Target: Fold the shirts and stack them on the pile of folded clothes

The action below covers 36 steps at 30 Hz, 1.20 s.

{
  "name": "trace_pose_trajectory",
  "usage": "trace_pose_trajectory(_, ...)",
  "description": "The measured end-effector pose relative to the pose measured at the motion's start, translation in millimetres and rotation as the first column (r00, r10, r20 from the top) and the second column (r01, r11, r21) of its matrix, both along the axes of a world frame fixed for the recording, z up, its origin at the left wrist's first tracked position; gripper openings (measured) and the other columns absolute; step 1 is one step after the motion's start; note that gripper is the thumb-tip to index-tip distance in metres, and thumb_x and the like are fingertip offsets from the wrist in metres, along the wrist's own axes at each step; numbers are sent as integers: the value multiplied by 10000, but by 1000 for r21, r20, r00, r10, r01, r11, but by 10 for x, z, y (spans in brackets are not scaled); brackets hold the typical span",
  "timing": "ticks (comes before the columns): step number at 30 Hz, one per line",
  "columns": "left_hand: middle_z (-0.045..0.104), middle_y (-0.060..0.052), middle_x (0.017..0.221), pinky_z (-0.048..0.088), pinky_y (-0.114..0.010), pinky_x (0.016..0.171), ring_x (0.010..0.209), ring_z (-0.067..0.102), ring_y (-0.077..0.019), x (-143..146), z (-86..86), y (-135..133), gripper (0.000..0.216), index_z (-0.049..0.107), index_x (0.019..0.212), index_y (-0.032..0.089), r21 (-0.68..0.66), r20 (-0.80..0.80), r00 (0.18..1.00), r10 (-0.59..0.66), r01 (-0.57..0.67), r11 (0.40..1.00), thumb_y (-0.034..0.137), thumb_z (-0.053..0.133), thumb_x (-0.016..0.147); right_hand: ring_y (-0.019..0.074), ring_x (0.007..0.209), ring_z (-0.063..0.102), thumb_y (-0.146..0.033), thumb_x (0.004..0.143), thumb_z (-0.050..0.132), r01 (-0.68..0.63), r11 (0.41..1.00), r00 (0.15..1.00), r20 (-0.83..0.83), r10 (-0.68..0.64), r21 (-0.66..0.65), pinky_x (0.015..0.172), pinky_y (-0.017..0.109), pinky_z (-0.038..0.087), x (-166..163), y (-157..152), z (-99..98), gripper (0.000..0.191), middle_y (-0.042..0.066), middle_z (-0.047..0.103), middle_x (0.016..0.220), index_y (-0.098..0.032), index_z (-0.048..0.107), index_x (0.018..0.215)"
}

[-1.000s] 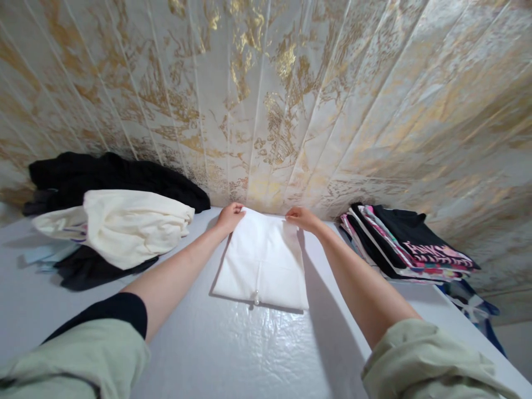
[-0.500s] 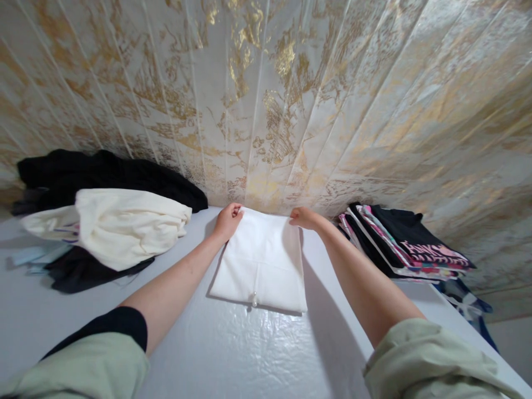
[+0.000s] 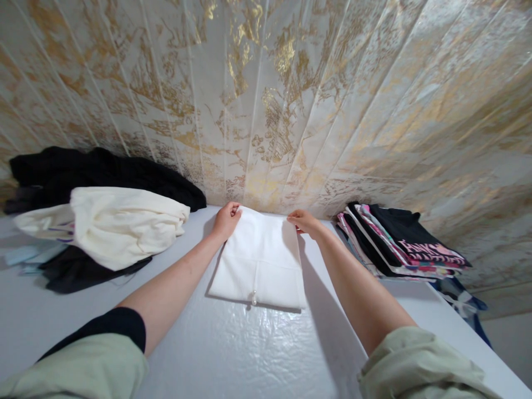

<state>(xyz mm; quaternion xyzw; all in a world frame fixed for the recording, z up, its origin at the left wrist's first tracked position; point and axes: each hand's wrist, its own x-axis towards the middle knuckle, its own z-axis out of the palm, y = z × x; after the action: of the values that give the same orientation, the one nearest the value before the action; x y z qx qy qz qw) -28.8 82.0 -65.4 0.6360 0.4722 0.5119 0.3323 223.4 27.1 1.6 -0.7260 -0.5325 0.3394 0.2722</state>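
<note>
A white garment [image 3: 261, 271], folded into a rough rectangle, lies in the middle of the table; its exact kind does not show. Pearl-like beads [image 3: 254, 297] hang at its near edge. My left hand [image 3: 227, 220] pinches the far left corner between thumb and fingers. At the far right corner, my right hand [image 3: 305, 221] grips the cloth the same way, fingers bent at the edge. Both arms reach forward along the two sides of the garment.
Unfolded clothes are heaped at the left, a cream garment [image 3: 124, 227] over black cloth [image 3: 103, 172]. To the right stands a stack of folded clothes [image 3: 399, 244], a black printed one on top. Behind the table [image 3: 249, 354] rises a gold-patterned wall [image 3: 266, 100].
Both hands keep to the far corners of the white garment. My right hand's fingers have shifted slightly at the edge. The whole view has moved a little.
</note>
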Motion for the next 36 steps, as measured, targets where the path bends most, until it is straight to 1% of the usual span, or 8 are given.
trace_pose_trajectory(4,651,-23,803,465,-267,706,736,605,-165,-3,-17,10,228,608,958,196,7,0,1000,6,-6,1000,271,557,750,67,562,501,-310,865,528,12,1000,995,-101,-13,-12,540,168,447,25,-38,-1,137,-26,520,709,-184,564,905)
trace_pose_trajectory(9,651,-25,801,465,-262,696,732,608,-164,-5,-41,29,228,608,970,185,17,-8,1000,8,-8,1000,261,554,761,63,553,479,-359,831,591,-70,997,977,-205,64,-24,481,137,381,135,-94,31,183,-38,460,655,-177,567,826)
trace_pose_trajectory(14,661,-22,815,468,-257,707,734,611,-157,0,-61,49,214,614,965,185,25,-34,999,30,-29,999,230,554,764,74,590,514,-361,757,680,-126,987,991,-61,121,-97,522,148,423,229,-102,72,220,-32,521,653,-175,563,748)
trace_pose_trajectory(21,659,-14,795,475,-249,687,720,610,-153,7,-73,66,200,617,959,193,22,-39,999,34,-33,999,230,556,772,111,558,556,-160,715,655,-152,980,978,123,168,-128,525,206,457,221,-48,79,90,-9,582,606,-159,568,693)
trace_pose_trajectory(26,659,-11,794,476,-246,695,725,613,-149,4,-59,52,200,619,963,192,11,-45,998,41,-41,999,224,557,776,106,609,542,-84,700,589,-145,988,969,210,131,51,573,191,419,199,51,45,89,-28,555,625,-157,571,747)
trace_pose_trajectory(30,664,-19,816,476,-247,695,734,616,-152,6,-33,28,198,619,967,190,18,-48,997,59,-58,998,214,555,781,110,704,552,-30,668,528,-143,951,938,343,41,276,658,192,411,209,101,-96,326,-23,604,755,-167,624,947)
trace_pose_trajectory(33,674,-18,832,480,-249,704,734,623,-149,15,-9,9,196,617,962,202,6,-73,992,105,-105,994,180,557,776,126,745,582,-55,684,527,-100,946,923,384,-28,310,716,216,426,233,74,-245,454,18,653,876,-162,611,1117)
trace_pose_trajectory(36,680,-17,846,487,-249,720,746,631,-149,26,6,-4,206,611,970,210,-9,-91,985,145,-146,989,159,570,774,141,758,607,-133,745,521,-3,952,927,357,-112,306,705,229,433,250,33,-363,438,46,672,914,-151,590,1177)
